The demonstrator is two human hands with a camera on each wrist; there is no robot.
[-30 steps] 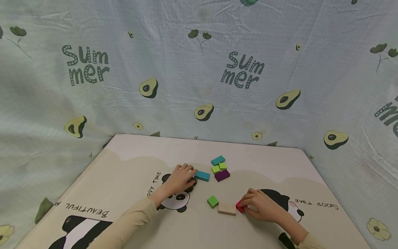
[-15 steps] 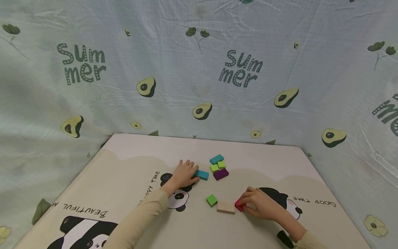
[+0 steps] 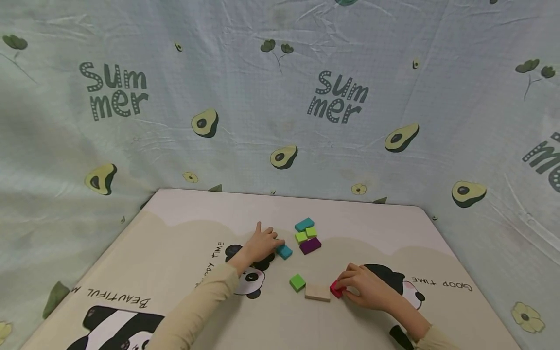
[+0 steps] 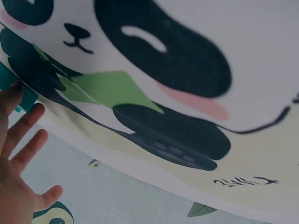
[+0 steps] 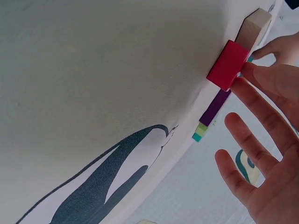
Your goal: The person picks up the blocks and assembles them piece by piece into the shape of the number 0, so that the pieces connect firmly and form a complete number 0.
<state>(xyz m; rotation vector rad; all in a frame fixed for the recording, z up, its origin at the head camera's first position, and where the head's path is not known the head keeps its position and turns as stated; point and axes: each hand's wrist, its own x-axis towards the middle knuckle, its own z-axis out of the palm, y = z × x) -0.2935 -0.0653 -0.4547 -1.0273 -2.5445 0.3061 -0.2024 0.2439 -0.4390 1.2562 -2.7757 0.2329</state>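
My left hand (image 3: 260, 245) pinches a blue block (image 3: 285, 252) lying on the table, near the panda print. In the left wrist view that block (image 4: 23, 91) shows only partly at the left edge, with the outer fingers spread apart. My right hand (image 3: 366, 288) holds a red block (image 3: 336, 290) by its near side, the thumb and index finger on it. The red block stands at the right end of a plain wooden block (image 3: 317, 292). To the left of that wooden block sits a green block (image 3: 297, 282), almost at its corner.
Behind them lies a loose cluster: a purple block (image 3: 310, 246), two yellow-green blocks (image 3: 301, 237) and another blue block (image 3: 304, 224). The table (image 3: 372, 233) carries panda prints, and a patterned cloth (image 3: 245, 97) hangs behind its far edge.
The blue block at my left hand has turned, its near end swinging toward me. The left hand has shifted slightly right and its fingers have spread. My right hand stays at the red block.
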